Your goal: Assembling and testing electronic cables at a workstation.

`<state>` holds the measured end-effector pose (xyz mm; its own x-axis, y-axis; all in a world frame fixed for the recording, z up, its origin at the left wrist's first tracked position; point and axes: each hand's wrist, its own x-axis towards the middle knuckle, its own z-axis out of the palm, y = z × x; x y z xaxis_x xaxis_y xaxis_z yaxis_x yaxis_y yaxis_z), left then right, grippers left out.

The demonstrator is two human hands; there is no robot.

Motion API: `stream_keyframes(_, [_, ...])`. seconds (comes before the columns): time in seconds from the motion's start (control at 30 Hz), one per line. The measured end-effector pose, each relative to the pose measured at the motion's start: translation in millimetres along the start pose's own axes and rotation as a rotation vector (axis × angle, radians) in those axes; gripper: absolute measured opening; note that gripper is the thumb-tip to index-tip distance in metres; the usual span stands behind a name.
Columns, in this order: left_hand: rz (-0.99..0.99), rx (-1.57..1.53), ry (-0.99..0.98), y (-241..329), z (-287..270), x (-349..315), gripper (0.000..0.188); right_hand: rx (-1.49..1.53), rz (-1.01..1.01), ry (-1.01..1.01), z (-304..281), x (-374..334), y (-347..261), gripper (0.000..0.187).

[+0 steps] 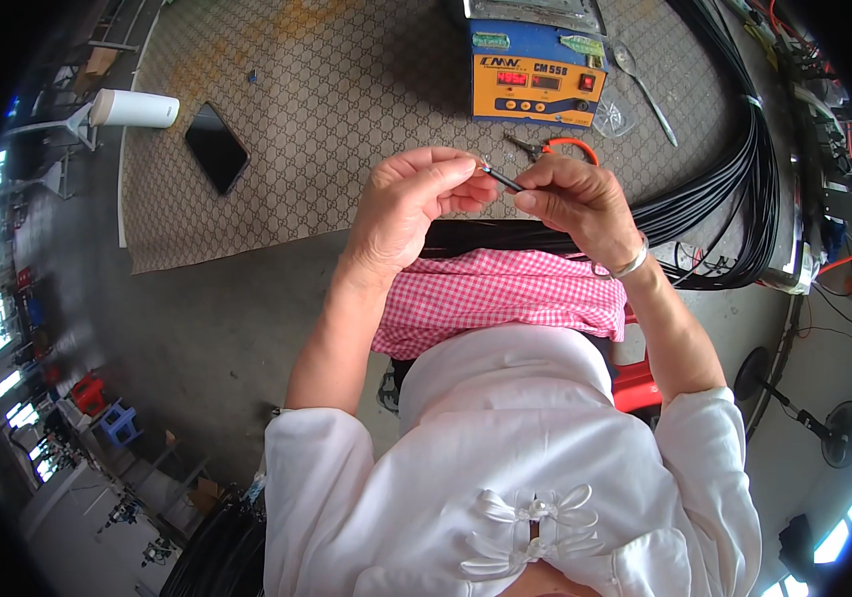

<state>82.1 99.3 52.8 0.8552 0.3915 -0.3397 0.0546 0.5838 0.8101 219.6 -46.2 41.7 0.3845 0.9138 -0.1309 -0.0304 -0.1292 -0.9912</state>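
Between my two hands, over the near edge of the table, is the end of a black cable (503, 180) with thin light-coloured wires showing at its tip. My right hand (577, 199) pinches the black jacket between thumb and forefinger. My left hand (420, 194) has its thumb and forefinger closed on the thin wires (485, 168) at the tip. Just beyond my fingers lies a pair of orange-handled cutters (573, 147). A bundle of long black cables (734, 204) curves round the table's right side and passes behind my right hand.
A blue and yellow soldering station (537, 75) stands at the back of the patterned tabletop (336, 109). A spoon (650, 92) lies right of it. To the left are a phone (216, 149) and a white tumbler (134, 108). A pink checked cloth (505, 294) covers my lap.
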Motion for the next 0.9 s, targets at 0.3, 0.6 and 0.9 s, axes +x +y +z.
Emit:
stream_keyframes(0.3, [-0.065,0.212,-0.089,14,-7,4,0.016,-0.064,-0.054,-0.069,-3,1,-3,0.011])
stream_keyframes(0.6, [-0.051,-0.459,-0.039,-19,6,12,0.014,0.386,0.084,0.134,6,-1,-15,0.015])
stream_keyframes(0.9, [0.097,-0.432,0.067,-19,29,9,0.015,0.340,0.041,0.205,3,1,-21,0.013])
